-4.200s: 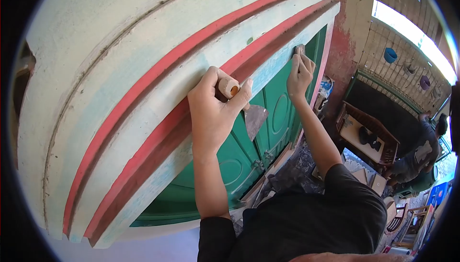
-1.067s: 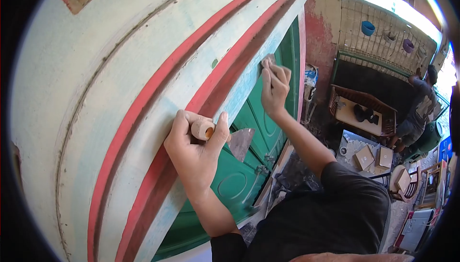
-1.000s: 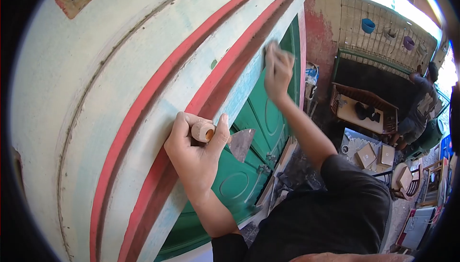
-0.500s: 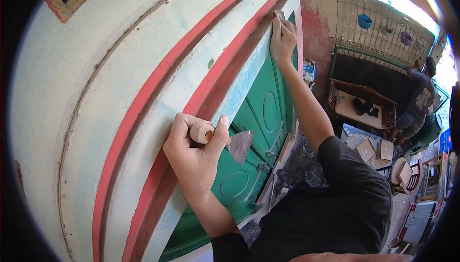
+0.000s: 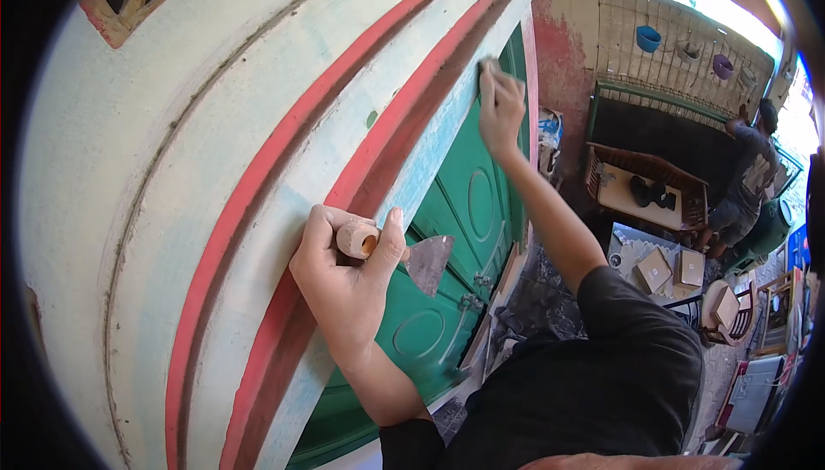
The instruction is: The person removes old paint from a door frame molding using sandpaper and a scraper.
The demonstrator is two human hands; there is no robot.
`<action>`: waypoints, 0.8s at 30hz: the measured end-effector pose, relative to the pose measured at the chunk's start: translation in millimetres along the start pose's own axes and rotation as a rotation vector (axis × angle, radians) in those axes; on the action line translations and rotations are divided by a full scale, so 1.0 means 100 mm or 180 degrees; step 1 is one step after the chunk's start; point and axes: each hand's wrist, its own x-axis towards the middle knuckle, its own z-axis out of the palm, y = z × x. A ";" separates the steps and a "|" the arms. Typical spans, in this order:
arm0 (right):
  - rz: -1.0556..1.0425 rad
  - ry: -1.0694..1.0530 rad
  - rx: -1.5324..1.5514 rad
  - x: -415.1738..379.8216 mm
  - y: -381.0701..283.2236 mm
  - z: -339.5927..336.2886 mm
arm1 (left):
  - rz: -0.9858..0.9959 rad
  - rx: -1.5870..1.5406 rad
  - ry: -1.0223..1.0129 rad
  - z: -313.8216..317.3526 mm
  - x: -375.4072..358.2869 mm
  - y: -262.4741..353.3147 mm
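My left hand (image 5: 348, 277) is wrapped round the handle of a putty knife (image 5: 430, 264), its triangular blade pointing right over the green door (image 5: 421, 324). The hand rests by the red-edged moulding (image 5: 296, 298). Farther up, my right hand (image 5: 501, 109) is closed round a small greyish block (image 5: 490, 66), partly hidden and blurred, against the pale blue-white door frame (image 5: 443, 139).
Another person (image 5: 748, 178) stands at the right, near a wire grid with hanging pots (image 5: 649, 38). Below are a wooden bench (image 5: 649, 191), a table with boxes (image 5: 655, 270), chairs and a green barrel (image 5: 773, 228). A lattice opening (image 5: 112, 19) is upper left.
My right hand has moved down along the door frame with the small block. My left hand and the putty knife have hardly moved.
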 end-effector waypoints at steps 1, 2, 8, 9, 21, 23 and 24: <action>0.0202 -0.0244 -0.0048 -0.14 -0.08 -0.11 | 0.0000 0.0005 -0.0001 0.00 -0.01 0.00; 0.0207 -0.0243 -0.0040 -0.08 -0.06 -0.07 | -0.0018 -0.0016 0.0029 0.00 -0.02 0.00; 0.0187 0.0067 -0.0159 0.63 0.21 0.24 | -0.0115 -0.0052 -0.0010 -0.01 -0.03 0.02; 0.0308 -0.0099 -0.0094 0.53 0.20 0.17 | -0.0132 -0.0125 -0.0018 0.00 -0.01 0.03; 0.0218 -0.0006 -0.0154 0.36 0.29 0.18 | -0.0257 -0.0305 0.0004 0.00 -0.02 0.06; 0.0137 -0.0097 -0.0167 -0.03 0.15 -0.03 | -0.0228 -0.0247 0.0019 0.01 -0.03 0.06; 0.0046 -0.0202 -0.0164 -0.11 0.11 -0.06 | -0.0201 -0.0186 0.0058 0.01 -0.03 0.06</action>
